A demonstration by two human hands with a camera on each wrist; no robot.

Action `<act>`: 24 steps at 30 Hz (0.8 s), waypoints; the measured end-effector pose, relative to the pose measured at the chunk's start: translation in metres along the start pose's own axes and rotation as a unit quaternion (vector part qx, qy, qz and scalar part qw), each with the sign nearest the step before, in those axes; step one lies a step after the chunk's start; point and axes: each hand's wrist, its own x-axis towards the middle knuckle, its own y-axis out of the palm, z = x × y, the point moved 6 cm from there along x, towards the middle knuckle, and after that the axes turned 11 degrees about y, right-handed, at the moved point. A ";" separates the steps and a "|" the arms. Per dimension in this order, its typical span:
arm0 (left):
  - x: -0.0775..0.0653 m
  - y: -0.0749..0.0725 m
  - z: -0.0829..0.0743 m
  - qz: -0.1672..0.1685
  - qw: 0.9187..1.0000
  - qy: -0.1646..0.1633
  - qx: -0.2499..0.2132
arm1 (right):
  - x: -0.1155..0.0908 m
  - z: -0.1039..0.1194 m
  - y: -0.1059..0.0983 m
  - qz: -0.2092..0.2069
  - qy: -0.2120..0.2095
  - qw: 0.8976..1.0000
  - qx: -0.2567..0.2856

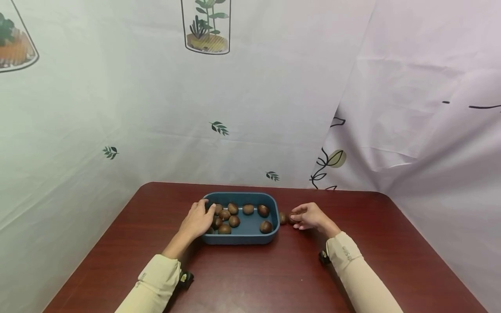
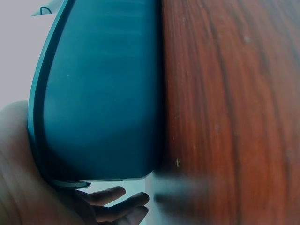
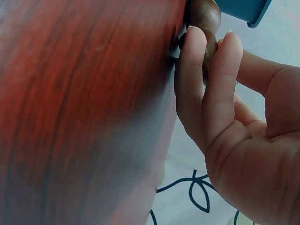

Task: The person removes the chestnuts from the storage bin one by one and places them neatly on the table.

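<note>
Lower centre of the frame, your right hand (image 1: 313,216) pinches a chestnut (image 1: 290,216) just right of the blue tray (image 1: 239,240), whose left rim your left hand (image 1: 198,220) touches, fingers relaxed.

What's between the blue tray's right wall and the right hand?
One chestnut on the table, just outside the blue tray; another is at the right hand's fingertips. Head view shows both.

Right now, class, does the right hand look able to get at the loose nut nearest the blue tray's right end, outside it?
Probably yes: the right hand is close by and nothing seems to cover that nut from above, though the second nut it seems to hold sits in between.
</note>
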 end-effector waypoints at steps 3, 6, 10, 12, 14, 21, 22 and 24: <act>0.000 -0.001 0.000 0.007 1.000 0.003 0.000 | 0.001 -0.002 0.000 -0.004 0.004 1.000 0.000; 0.000 -0.005 0.001 0.015 1.000 0.006 -0.002 | 0.000 -0.002 0.000 -0.003 0.004 1.000 -0.001; 0.001 -0.011 0.003 0.009 1.000 0.012 -0.009 | 0.000 -0.002 0.000 -0.003 0.003 1.000 -0.001; 0.002 -0.012 0.005 0.003 1.000 0.017 -0.016 | 0.000 -0.002 0.000 -0.003 0.004 1.000 -0.001; 0.004 -0.012 0.007 -0.002 0.999 0.024 -0.027 | 0.000 -0.002 0.000 -0.002 0.008 1.000 0.003; 0.010 -0.009 0.020 -0.007 0.985 0.071 -0.154 | 0.000 -0.003 0.001 0.007 0.004 1.000 0.010; 0.011 -0.009 0.022 -0.008 0.982 0.074 -0.173 | 0.000 -0.003 0.001 0.006 0.005 1.000 0.012; 0.012 -0.009 0.027 -0.006 0.977 0.077 -0.197 | 0.000 -0.003 0.001 0.004 0.004 1.000 0.013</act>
